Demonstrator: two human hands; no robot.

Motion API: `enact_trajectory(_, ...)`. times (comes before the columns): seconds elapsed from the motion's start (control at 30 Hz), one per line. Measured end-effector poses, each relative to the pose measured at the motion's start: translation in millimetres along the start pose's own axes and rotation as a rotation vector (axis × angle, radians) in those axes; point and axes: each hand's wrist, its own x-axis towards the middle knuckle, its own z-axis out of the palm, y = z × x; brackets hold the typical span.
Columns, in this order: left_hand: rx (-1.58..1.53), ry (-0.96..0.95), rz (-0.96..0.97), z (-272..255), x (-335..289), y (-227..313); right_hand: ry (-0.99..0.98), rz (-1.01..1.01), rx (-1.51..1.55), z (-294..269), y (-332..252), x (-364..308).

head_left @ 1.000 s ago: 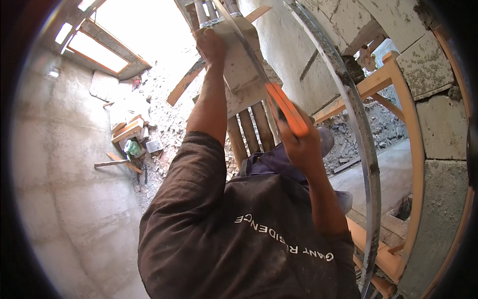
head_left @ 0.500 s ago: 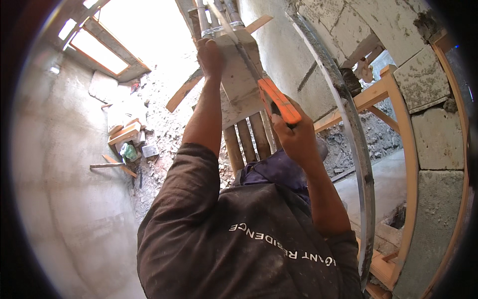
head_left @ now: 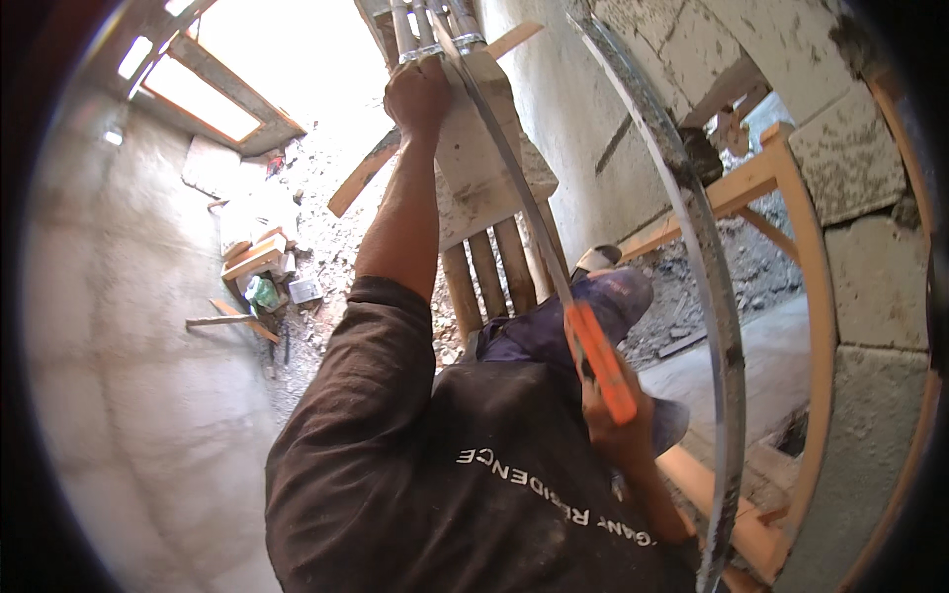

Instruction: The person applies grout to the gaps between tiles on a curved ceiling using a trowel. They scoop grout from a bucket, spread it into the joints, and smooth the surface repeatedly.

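A hand saw (head_left: pixel 599 361) with an orange handle is held in my right hand (head_left: pixel 623 427), which is closed round the grip close to my body. Its long blade runs up and away across the right part of a pale grey building block (head_left: pixel 476 148). My left hand (head_left: pixel 419 96) grips that block at its far left edge; its fingertips are partly hidden. Under it lies another pale block or slab (head_left: pixel 465 215), resting on several round wooden poles (head_left: pixel 484 272). How deep the blade sits in the block cannot be made out.
Wooden boards (head_left: pixel 364 176) stick out beside the blocks. A long metal bar (head_left: pixel 707 287) stands upright at my right, before a timber frame (head_left: pixel 806 257) and a block wall (head_left: pixel 875 287). Rubble covers the ground, with wood scraps (head_left: pixel 259 255) at the left wall.
My right hand has drawn the saw back toward my body and to the right, so more of the blade shows. My left hand has shifted slightly and stays on the block.
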Motion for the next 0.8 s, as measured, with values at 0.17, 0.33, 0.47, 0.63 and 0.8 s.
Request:
enact_trajectory(0.17,0.061,0.02,-0.025,-13.7,-9.7,-30.8,-0.076,0.205,0.244,27.0,-23.0,114.1)
enact_trajectory(0.33,-0.034,0.047,-0.059,-11.2,-4.4,-4.2,0.035,-0.077,-0.242,5.1,7.9,-0.8)
enact_trajectory(0.47,0.016,0.033,0.054,0.1,-18.6,-21.5,-0.013,0.048,0.082,18.8,0.8,55.6)
enact_trajectory(0.63,0.018,0.027,-0.018,-19.2,-9.2,-7.3,-0.04,0.133,0.162,25.2,-13.3,84.5)
enact_trajectory(0.8,-0.014,0.021,-0.001,-12.2,-21.9,-10.5,-0.022,-0.076,-0.057,4.9,-0.3,33.9)
